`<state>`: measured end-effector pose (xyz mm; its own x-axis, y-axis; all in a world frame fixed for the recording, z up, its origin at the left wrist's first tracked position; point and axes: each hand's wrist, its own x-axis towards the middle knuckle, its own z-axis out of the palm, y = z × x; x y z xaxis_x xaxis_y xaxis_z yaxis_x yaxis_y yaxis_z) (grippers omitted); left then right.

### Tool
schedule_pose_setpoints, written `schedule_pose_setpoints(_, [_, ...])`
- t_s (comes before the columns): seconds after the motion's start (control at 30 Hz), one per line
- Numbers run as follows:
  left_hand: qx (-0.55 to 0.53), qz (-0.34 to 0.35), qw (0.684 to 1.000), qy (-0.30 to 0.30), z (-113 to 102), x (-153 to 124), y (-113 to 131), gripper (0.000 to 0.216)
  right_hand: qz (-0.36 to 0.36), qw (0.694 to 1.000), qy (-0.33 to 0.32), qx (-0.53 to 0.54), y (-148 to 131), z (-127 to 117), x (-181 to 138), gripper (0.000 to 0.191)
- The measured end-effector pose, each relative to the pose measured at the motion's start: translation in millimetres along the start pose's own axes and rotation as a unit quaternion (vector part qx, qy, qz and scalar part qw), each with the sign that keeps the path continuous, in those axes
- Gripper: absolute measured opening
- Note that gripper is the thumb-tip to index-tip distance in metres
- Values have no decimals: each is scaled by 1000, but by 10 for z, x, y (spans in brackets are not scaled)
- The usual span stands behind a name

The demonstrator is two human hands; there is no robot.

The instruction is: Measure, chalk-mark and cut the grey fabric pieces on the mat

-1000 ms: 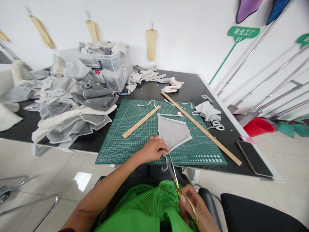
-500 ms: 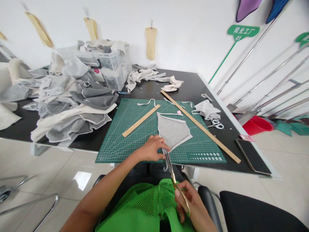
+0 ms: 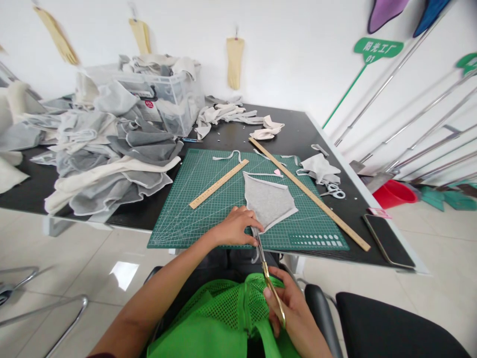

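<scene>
At the near edge of the green cutting mat (image 3: 186, 219), pinches a corner of the grey cloth (image 3: 270, 201) lying on it, with the left hand (image 3: 238, 226). With the right hand (image 3: 288, 303), grips the golden-handled scissors (image 3: 265, 268), with blades at this corner.

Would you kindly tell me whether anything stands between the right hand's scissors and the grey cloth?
Nothing visible does: the scissors in the right hand reach the near edge of the grey cloth, close beside the left hand.
</scene>
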<state>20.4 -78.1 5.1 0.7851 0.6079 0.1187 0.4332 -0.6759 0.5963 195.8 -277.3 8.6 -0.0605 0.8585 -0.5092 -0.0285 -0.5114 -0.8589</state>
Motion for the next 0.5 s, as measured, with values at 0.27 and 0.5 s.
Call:
schedule_pose_setpoints(0.27, [-52, -22, 997, 51, 22, -92, 12, 69, -26, 1000, -1, 10, 5, 67, -2, 68])
schedule_pose_setpoints(0.5, [37, 50, 993, 102, 64, -289, 149, 30, -29, 999, -12, 13, 37, 51, -24, 61])
